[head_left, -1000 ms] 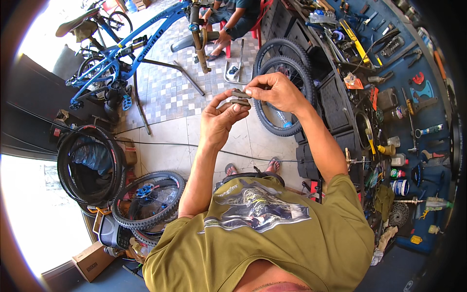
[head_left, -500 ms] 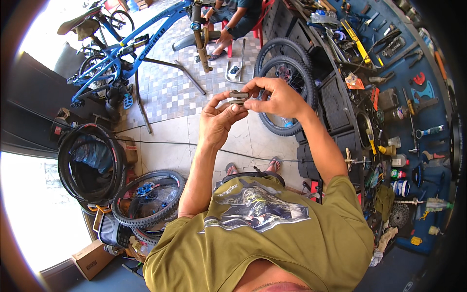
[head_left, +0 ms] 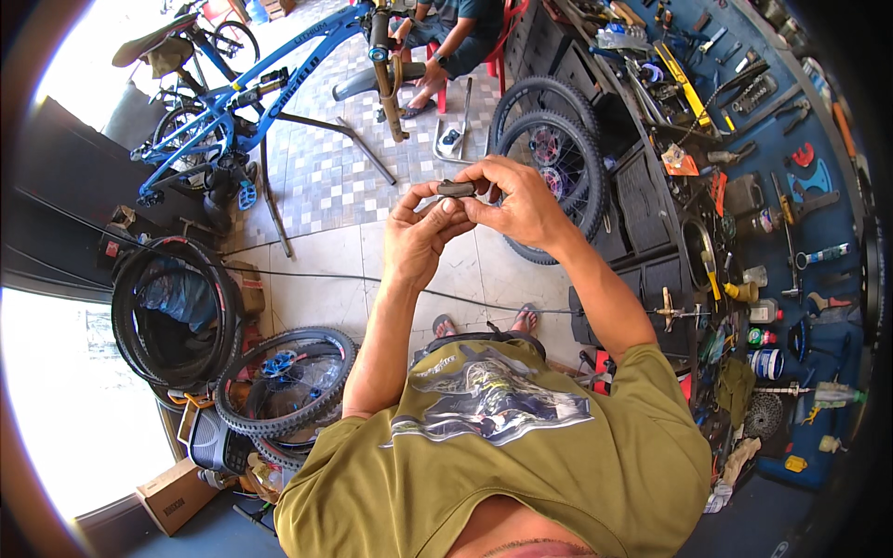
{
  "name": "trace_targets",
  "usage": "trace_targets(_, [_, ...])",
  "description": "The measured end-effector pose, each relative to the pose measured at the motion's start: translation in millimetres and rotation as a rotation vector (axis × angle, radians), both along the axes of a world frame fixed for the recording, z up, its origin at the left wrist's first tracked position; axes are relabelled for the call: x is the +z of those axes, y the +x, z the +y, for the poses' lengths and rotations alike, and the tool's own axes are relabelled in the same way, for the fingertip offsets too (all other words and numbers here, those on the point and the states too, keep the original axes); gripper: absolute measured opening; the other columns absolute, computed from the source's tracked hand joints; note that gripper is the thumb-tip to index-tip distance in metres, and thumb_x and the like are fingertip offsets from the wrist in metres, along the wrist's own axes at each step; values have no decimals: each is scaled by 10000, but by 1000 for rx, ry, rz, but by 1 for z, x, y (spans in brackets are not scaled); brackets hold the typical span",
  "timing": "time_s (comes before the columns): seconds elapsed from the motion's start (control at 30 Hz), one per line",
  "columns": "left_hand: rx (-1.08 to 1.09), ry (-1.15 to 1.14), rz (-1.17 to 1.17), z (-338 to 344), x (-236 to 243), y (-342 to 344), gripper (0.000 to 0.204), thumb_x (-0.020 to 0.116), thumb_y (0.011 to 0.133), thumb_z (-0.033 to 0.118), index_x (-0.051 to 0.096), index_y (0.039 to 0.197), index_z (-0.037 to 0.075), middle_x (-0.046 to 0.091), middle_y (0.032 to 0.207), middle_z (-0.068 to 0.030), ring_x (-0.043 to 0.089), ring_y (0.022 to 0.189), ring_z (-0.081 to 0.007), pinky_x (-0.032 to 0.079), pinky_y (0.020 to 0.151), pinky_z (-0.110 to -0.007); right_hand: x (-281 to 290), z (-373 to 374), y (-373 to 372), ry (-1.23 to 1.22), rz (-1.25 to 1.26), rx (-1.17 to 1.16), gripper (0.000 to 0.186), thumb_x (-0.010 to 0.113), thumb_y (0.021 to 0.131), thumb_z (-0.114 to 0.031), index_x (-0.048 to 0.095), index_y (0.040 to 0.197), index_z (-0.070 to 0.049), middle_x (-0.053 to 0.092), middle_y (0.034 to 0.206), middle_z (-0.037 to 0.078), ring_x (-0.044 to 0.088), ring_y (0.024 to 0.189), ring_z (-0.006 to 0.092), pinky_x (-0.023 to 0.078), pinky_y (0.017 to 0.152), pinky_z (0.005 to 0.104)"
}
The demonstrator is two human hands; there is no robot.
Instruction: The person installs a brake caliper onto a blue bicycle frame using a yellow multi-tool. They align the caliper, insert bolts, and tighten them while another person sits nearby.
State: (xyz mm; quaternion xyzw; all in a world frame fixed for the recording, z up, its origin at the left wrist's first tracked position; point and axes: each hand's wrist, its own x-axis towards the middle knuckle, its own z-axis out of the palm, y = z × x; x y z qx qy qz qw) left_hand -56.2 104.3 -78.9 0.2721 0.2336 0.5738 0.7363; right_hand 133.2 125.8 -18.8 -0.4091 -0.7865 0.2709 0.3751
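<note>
Small dark metal part (head_left: 456,189), oblong, held up at chest height in front of the person, above the tiled floor (head_left: 326,177). Too small to tell exactly what kind of part it is.

Left hand (head_left: 423,234) pinches it from below, thumb and fingertips closed on its near edge. Right hand (head_left: 516,200) grips it from above and to the right, fingers curled over the top. Both hands grasping the same piece, touching each other at the fingertips.

Just beyond the hands: two knobby bicycle wheels (head_left: 558,177) leaning against dark cabinets (head_left: 642,200). To the right, a blue tool wall (head_left: 800,186) hung with wrenches and pliers.

Far left: a blue bicycle (head_left: 242,102) up on a repair stand. Another person sits behind it on a red chair (head_left: 493,46), only legs and arm in view.

Lower left: loose tyres (head_left: 177,316) and another wheel (head_left: 284,381) stacked near a cardboard box (head_left: 177,493).

Wearer in an olive shirt (head_left: 502,456), sandals on.
</note>
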Motion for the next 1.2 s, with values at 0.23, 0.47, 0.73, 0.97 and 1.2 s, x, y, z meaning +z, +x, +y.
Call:
trace_targets(0.23, [99, 147, 362, 4, 6, -7, 226, 759, 936, 87, 664, 1118, -8, 738, 1037, -112, 724, 891, -183, 618, 778, -318, 6, 1, 5, -270, 122, 45, 268, 773, 870, -120, 726, 1107, -4, 715, 885, 25, 628, 739, 83, 505, 674, 254])
trace_targets(0.47, [104, 203, 399, 12, 16, -5, 188, 738, 952, 100, 679, 1065, -37, 722, 957, -85, 688, 812, -141, 605, 726, -305, -2, 6, 5, -439, 363, 89, 275, 776, 902, -154, 722, 1114, 12, 698, 815, -9, 604, 716, 64, 482, 645, 231])
trace_targets(0.73, [118, 142, 320, 15, 8, 0, 163, 681, 983, 87, 649, 1077, -42, 690, 909, -84, 669, 768, -153, 601, 743, -329, -20, 3, 5, -478, 414, 9, 277, 740, 943, -221, 731, 1095, 10, 673, 845, -28, 540, 727, 20, 449, 650, 207])
trace_targets(0.97, [82, 81, 237, 16, 10, 3, 141, 683, 991, 116, 647, 1038, -12, 684, 890, -79, 676, 769, -157, 611, 742, -347, -17, 4, -1, -450, 376, -42, 231, 716, 948, -206, 716, 1008, 18, 643, 829, -32, 519, 730, 22, 436, 657, 219])
trace_targets(1.2, [79, 41, 222, 14, 10, 0, 292, 643, 1035, 279, 665, 990, -9, 687, 860, -95, 675, 741, -164, 624, 732, -375, -16, 6, -1, -472, 332, -62, 242, 695, 952, -221, 712, 997, 16, 615, 778, -32, 502, 697, 37, 416, 631, 232])
